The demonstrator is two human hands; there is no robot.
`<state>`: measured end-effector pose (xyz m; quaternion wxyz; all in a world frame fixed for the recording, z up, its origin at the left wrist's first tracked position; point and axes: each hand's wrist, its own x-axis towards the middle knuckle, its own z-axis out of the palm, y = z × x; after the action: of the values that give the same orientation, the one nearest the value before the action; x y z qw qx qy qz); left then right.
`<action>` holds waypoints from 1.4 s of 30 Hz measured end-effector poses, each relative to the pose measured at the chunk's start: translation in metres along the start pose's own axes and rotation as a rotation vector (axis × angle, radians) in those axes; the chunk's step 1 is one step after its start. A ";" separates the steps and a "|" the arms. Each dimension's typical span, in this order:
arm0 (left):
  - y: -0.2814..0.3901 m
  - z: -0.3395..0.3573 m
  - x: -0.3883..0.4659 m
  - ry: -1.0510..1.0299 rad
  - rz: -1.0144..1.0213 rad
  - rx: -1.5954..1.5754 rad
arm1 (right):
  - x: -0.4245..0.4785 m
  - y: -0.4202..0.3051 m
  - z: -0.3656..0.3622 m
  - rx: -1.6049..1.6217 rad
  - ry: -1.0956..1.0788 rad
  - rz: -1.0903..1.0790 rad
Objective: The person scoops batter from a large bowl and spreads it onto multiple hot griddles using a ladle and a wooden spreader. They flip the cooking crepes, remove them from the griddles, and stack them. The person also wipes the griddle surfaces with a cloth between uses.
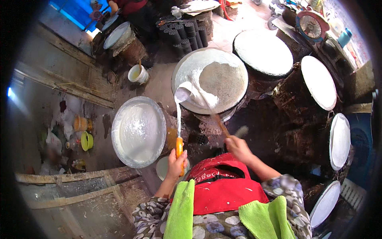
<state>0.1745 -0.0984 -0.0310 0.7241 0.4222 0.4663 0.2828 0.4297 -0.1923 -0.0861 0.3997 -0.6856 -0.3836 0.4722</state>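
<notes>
My left hand (pixel 175 162) grips the orange handle of a metal ladle (pixel 182 95), whose batter-coated bowl hangs over the near left edge of a round griddle (pixel 222 78). White batter (pixel 191 61) covers the griddle's far and left parts, and a bare brownish patch shows at its middle and right. In my right hand (pixel 239 149) is a wooden-handled spreader (pixel 220 124), blurred, reaching onto the griddle; batter hides its far end. Left of the ladle stands a wide metal basin (pixel 163 128) of white batter (pixel 138 134).
More round griddles with white sheets (pixel 262 52) curve around my right side. Black perforated coal briquettes (pixel 186 35) stack beyond the griddle. A white bucket (pixel 138 74) with a stick stands far left. A fan (pixel 312 26) sits far right. Another person (pixel 129 7) is at upper left.
</notes>
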 end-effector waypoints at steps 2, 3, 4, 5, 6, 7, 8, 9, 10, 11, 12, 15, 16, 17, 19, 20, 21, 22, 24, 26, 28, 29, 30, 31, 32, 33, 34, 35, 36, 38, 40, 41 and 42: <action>-0.002 -0.008 -0.001 0.039 0.021 0.041 | 0.013 0.001 0.038 -0.110 -0.027 0.019; -0.005 -0.014 0.000 0.058 0.065 0.151 | 0.014 0.003 0.044 -0.149 -0.049 0.049; -0.007 -0.022 0.000 0.076 0.111 0.260 | 0.010 0.007 0.040 -0.219 0.007 0.045; -0.009 -0.028 0.000 0.095 0.158 0.370 | 0.002 0.015 0.031 -0.288 0.062 0.042; -0.009 -0.031 0.001 0.145 0.284 0.504 | -0.002 0.037 0.024 -0.183 0.098 0.096; -0.009 -0.033 0.003 0.192 0.413 0.632 | -0.017 0.028 0.014 -0.172 0.182 0.149; -0.009 -0.034 0.006 0.242 0.544 0.758 | -0.025 0.038 0.007 -0.077 0.203 0.190; -0.009 -0.035 0.008 0.293 0.677 0.883 | -0.033 0.039 0.003 0.020 0.224 0.230; -0.015 -0.044 0.017 0.253 0.629 0.979 | -0.037 0.038 0.006 -0.037 0.248 0.220; -0.020 -0.046 0.021 0.247 0.613 1.000 | -0.041 0.035 0.012 -0.094 0.271 0.210; -0.023 -0.044 0.026 0.237 0.601 1.024 | -0.042 0.029 0.018 -0.148 0.299 0.200; -0.017 -0.040 0.029 0.240 0.533 1.091 | -0.034 0.004 0.052 -0.398 0.171 0.010; -0.020 -0.044 0.031 0.274 0.566 1.117 | -0.028 0.007 0.055 -0.440 0.125 0.035; -0.021 -0.046 0.033 0.309 0.598 1.142 | -0.026 0.021 0.049 -0.465 0.162 0.091; -0.012 -0.047 0.026 0.339 0.544 1.138 | -0.026 0.031 0.018 -0.326 0.269 0.154; -0.008 -0.047 0.025 0.338 0.531 1.122 | -0.024 0.042 0.001 -0.233 0.288 0.191; -0.007 -0.045 0.026 0.337 0.515 1.103 | -0.028 0.040 -0.011 -0.262 0.331 0.155; -0.007 -0.041 0.029 0.348 0.518 1.098 | -0.028 0.037 -0.014 -0.259 0.324 0.171; -0.005 -0.027 0.034 0.330 0.572 1.032 | -0.024 0.036 -0.010 -0.293 0.268 0.116; -0.007 -0.020 0.037 0.320 0.626 0.996 | -0.034 0.037 -0.006 -0.582 0.114 -0.027; -0.003 -0.012 0.040 0.312 0.592 0.933 | -0.039 0.040 -0.023 -0.631 0.102 -0.018; -0.001 -0.008 0.042 0.306 0.574 0.902 | -0.037 0.052 -0.038 -0.634 0.165 0.001; 0.001 -0.003 0.046 0.293 0.614 0.905 | -0.026 0.060 -0.057 -0.595 0.246 0.014; 0.003 0.000 0.051 0.276 0.650 0.912 | -0.013 0.052 -0.073 -0.513 0.271 0.090; 0.003 0.002 0.055 0.258 0.685 0.920 | -0.006 0.041 -0.083 -0.508 0.270 0.087; 0.001 0.003 0.060 0.241 0.596 0.838 | 0.001 0.029 -0.089 -0.507 0.276 0.080; -0.001 0.004 0.063 0.225 0.508 0.755 | 0.005 0.029 -0.088 -0.537 0.249 0.050; -0.002 0.006 0.065 0.210 0.421 0.672 | 0.003 0.032 -0.085 -0.573 0.235 -0.017; 0.003 0.016 0.062 0.198 0.343 0.567 | -0.006 0.032 -0.087 -0.652 0.109 -0.086; 0.019 0.044 0.049 0.163 0.184 0.364 | -0.022 0.045 -0.095 -0.728 -0.014 -0.170; 0.023 0.049 0.047 0.142 0.138 0.328 | -0.009 0.059 -0.120 -0.685 0.136 -0.103; 0.025 0.053 0.047 0.132 0.116 0.307 | 0.003 0.061 -0.133 -0.664 0.210 -0.070; 0.027 0.058 0.046 0.130 0.101 0.289 | 0.016 0.046 -0.147 -0.650 0.217 -0.006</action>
<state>0.2454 -0.0683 -0.0156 0.6090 0.5258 0.5260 0.2757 0.5808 -0.2232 -0.0994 0.2002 -0.8224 -0.4712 0.2482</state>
